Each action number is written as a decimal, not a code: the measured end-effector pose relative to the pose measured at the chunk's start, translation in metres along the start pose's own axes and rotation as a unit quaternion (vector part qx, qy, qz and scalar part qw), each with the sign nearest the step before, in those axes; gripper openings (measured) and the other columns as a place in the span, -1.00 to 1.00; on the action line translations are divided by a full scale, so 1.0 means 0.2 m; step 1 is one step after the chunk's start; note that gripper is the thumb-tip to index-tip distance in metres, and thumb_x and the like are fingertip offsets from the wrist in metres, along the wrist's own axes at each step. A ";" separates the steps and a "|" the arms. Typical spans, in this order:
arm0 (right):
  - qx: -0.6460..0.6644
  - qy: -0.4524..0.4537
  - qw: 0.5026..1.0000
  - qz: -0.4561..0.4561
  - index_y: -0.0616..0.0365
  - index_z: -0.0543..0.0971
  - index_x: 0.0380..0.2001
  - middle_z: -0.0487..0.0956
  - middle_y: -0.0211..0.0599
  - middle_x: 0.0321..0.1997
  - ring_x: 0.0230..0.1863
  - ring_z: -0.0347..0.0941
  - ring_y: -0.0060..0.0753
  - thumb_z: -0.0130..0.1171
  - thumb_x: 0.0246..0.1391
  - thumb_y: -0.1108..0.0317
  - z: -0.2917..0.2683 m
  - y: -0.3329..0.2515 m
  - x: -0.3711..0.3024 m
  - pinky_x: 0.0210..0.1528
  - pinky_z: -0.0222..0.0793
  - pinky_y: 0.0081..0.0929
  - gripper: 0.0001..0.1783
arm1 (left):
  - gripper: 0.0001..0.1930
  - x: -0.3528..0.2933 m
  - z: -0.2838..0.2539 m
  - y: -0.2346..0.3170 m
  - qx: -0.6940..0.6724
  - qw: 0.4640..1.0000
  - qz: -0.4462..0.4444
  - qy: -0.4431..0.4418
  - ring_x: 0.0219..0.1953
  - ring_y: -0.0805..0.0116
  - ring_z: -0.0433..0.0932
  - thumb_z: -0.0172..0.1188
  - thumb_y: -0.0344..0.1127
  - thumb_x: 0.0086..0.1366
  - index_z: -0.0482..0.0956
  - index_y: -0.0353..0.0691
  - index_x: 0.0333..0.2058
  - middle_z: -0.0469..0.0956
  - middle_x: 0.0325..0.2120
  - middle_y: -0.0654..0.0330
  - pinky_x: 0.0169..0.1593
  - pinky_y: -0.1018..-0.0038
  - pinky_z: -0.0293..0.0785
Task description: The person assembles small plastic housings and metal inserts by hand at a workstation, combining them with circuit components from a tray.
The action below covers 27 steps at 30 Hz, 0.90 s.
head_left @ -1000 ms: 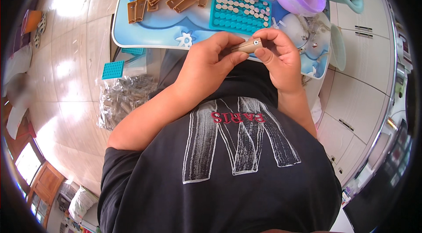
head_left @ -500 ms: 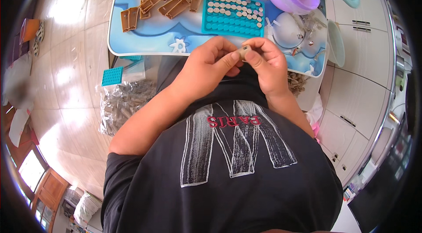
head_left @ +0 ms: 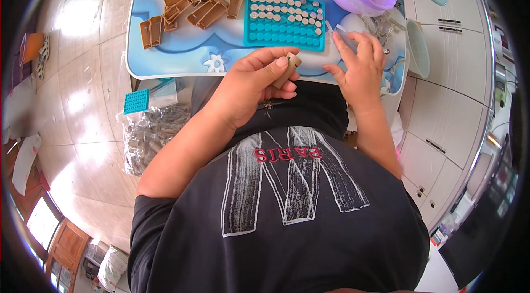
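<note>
A blue-patterned surface carries everything, with a lined purple basin at its far right and a teal well tray nearer. The right hand is spread, its grip wide and apparently empty, near the tray. The left hand has a narrow grip around a tan casing, just off the near edge. That piece looks nearly assembled; many brown half-shells lie unused. Silvery discs mostly fill the tray's upper rows.
</note>
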State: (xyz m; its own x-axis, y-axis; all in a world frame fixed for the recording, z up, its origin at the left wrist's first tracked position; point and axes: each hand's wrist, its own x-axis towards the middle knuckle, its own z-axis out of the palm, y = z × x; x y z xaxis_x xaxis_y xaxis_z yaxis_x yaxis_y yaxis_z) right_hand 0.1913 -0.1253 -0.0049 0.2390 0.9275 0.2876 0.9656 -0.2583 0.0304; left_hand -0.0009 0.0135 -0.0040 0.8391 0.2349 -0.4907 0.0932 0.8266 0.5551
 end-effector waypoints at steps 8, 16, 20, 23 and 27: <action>0.464 0.035 0.868 0.175 0.10 0.58 -0.11 0.46 -0.29 -0.13 -0.05 0.31 -0.16 0.24 -0.02 0.08 0.00 0.05 0.00 0.07 0.17 -0.32 -0.56 | -0.65 0.00 0.00 0.00 -0.035 0.999 0.011 0.031 -0.39 0.51 0.52 -0.01 -0.19 0.37 0.41 -0.27 0.03 0.52 -0.33 0.20 -0.23 0.56 0.55; 0.039 0.057 0.998 0.007 0.12 0.60 -0.24 0.51 -0.42 -0.26 -0.13 0.36 -0.24 0.31 -0.22 0.33 0.02 0.05 0.04 -0.08 0.26 -0.31 -0.64 | -0.64 0.00 0.00 0.00 -0.027 0.999 0.010 0.041 -0.39 0.52 0.51 -0.01 -0.18 0.36 0.41 -0.28 0.02 0.52 -0.33 0.19 -0.25 0.57 0.54; 0.067 0.013 0.996 -0.065 0.14 0.59 -0.34 0.51 -0.42 -0.32 -0.20 0.40 -0.28 0.26 -0.22 0.41 0.00 0.09 0.10 -0.19 0.35 -0.36 -0.74 | -0.64 0.01 0.00 0.01 -0.020 0.999 0.009 0.036 -0.39 0.53 0.51 -0.01 -0.17 0.36 0.41 -0.28 0.01 0.51 -0.33 0.19 -0.25 0.57 0.54; 0.069 -0.019 0.992 -0.100 0.16 0.56 -0.39 0.51 -0.39 -0.33 -0.22 0.42 -0.29 0.22 -0.19 0.44 0.01 0.11 0.12 -0.24 0.40 -0.38 -0.81 | -0.64 0.01 0.00 0.01 -0.020 0.999 0.008 0.034 -0.39 0.52 0.51 -0.01 -0.18 0.36 0.41 -0.28 0.01 0.51 -0.32 0.19 -0.25 0.58 0.54; 0.060 -0.051 0.988 -0.129 0.16 0.54 -0.40 0.51 -0.36 -0.36 -0.25 0.43 -0.27 0.18 -0.13 0.45 -0.01 0.12 0.15 -0.27 0.42 -0.37 -0.86 | -0.64 0.00 0.00 0.01 -0.023 0.999 0.007 0.033 -0.39 0.52 0.51 -0.01 -0.17 0.36 0.41 -0.29 0.01 0.51 -0.31 0.19 -0.25 0.57 0.55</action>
State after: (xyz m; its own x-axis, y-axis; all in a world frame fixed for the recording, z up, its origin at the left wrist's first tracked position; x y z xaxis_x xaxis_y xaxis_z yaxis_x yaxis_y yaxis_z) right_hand 0.2211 -0.1047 0.0061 -0.0143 0.9822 0.1870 0.9995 0.0195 -0.0260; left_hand -0.0005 0.0158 -0.0036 0.8033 0.2782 -0.5266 0.0553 0.8455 0.5311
